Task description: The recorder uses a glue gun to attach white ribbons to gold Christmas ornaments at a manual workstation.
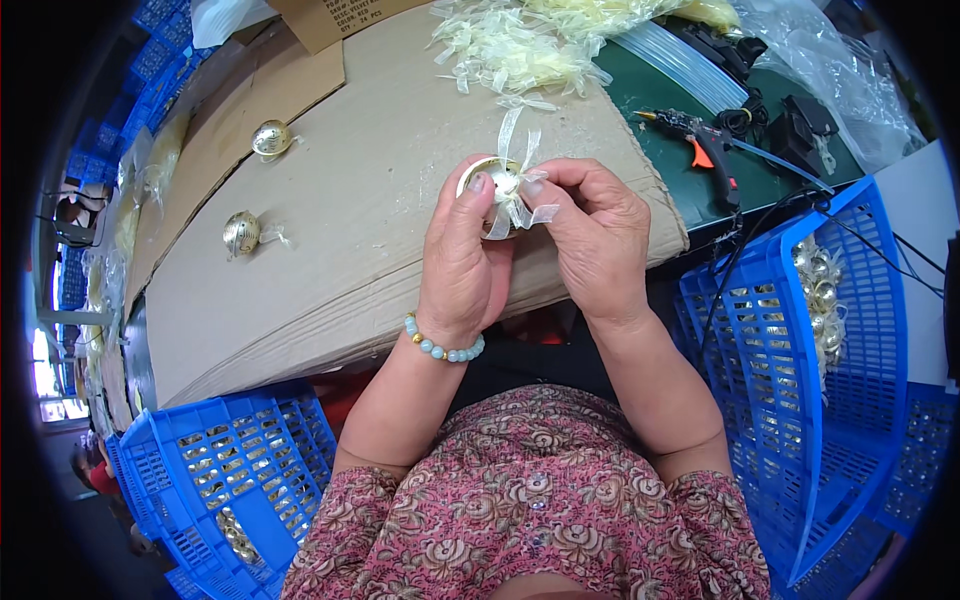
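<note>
Near the middle of the cardboard, my left hand (452, 255) is closed around a round gold bell ornament (492, 170), its thumb pressed on the front. A sheer whitish ribbon bow (511, 193) sits against the ornament, with tails sticking up and down. My right hand (603, 235) pinches the bow's right side between thumb and fingertips. Part of the ornament is hidden by my fingers. Two more gold bell ornaments with ribbon, an upper one (271, 139) and a lower one (241, 233), lie apart on the cardboard to the left.
A heap of pale yellow ribbon bows (515, 50) lies at the far side. A glue gun (712, 160) rests on the green surface (640, 95) beside clear glue sticks (690, 70). Blue crates of gold ornaments stand at left (180, 425) and right (745, 400). Cables hang near the right crate.
</note>
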A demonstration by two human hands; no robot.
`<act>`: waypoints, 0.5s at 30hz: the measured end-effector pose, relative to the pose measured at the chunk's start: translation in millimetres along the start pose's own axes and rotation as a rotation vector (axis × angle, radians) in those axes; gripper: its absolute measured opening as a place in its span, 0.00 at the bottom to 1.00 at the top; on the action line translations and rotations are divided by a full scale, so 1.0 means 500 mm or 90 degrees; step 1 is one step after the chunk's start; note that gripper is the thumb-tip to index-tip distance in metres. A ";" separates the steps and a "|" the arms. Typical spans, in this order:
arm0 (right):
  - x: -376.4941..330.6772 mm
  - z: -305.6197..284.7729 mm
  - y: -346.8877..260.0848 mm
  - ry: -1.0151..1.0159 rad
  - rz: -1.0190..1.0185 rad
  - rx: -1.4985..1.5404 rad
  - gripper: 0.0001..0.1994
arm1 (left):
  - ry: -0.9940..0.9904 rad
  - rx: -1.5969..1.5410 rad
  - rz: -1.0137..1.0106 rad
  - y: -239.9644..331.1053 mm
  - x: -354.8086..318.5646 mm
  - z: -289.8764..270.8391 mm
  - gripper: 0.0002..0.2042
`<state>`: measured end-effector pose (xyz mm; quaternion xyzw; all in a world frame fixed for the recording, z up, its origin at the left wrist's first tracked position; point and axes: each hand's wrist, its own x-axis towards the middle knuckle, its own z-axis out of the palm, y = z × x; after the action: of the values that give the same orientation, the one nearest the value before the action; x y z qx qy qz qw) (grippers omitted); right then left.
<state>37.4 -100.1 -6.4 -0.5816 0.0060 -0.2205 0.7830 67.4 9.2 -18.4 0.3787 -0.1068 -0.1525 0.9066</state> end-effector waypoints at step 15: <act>0.003 -0.044 -0.041 -0.144 0.096 0.026 0.06 | 0.067 -0.056 -0.036 0.013 -0.012 0.031 0.14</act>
<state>25.8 -125.4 5.7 -0.5848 -0.0432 -0.0937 0.8046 58.2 5.4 -3.4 0.3485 -0.0417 -0.1624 0.9222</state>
